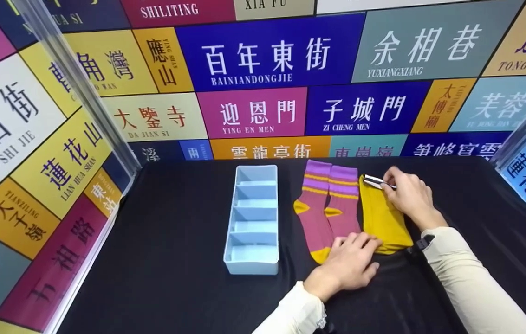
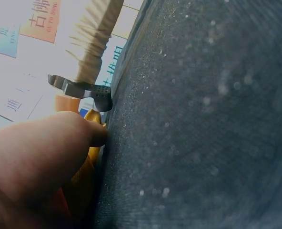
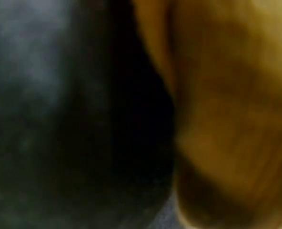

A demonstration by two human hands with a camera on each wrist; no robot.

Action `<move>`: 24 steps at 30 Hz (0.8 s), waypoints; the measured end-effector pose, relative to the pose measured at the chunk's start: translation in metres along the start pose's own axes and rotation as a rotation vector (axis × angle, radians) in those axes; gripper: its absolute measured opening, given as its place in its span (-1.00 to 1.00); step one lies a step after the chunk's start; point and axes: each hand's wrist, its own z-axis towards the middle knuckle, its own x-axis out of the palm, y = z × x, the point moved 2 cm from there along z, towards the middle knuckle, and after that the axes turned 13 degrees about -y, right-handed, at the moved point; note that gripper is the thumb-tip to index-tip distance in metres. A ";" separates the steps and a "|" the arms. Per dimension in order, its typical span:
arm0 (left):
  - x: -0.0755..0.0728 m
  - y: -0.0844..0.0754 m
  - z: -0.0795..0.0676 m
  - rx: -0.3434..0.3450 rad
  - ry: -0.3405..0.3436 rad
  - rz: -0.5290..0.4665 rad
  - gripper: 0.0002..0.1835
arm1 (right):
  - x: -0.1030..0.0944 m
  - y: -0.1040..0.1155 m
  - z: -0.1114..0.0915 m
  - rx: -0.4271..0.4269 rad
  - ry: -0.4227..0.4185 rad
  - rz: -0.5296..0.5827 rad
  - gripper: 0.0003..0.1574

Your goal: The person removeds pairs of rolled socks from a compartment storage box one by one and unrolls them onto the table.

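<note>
A pair of yellow socks (image 1: pixel 382 215) lies flat on the black cloth. At their far end my right hand (image 1: pixel 409 192) pinches a slim white-and-black stick-like piece (image 1: pixel 374 181), laid across the socks' top edge; I cannot tell what it is. My left hand (image 1: pixel 350 261) lies palm down, its fingertips on the near end of the yellow socks. Beside it are two pink-and-purple socks (image 1: pixel 316 208) with yellow heels and toes, their near ends partly covered by that hand. In the left wrist view the thumb (image 2: pixel 45 148) fills the lower left; the right wrist view is blurred, with yellow fabric (image 3: pixel 236 105).
Left of the socks stands a light blue tray (image 1: pixel 231 239) divided into several compartments. Black cloth (image 1: pixel 165 260) covers the table. Behind it rises a wall of colourful street-name panels (image 1: pixel 272 55), with clear upright edges (image 1: pixel 105 116) at the sides.
</note>
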 end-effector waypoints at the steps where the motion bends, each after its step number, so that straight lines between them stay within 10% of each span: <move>1: 0.000 0.000 0.000 0.000 -0.001 0.002 -0.47 | 0.000 0.000 0.001 0.002 -0.003 -0.002 -0.83; 24: 0.001 0.001 0.001 -0.015 0.036 -0.010 -0.45 | 0.007 -0.004 0.020 0.005 0.030 -0.056 -0.74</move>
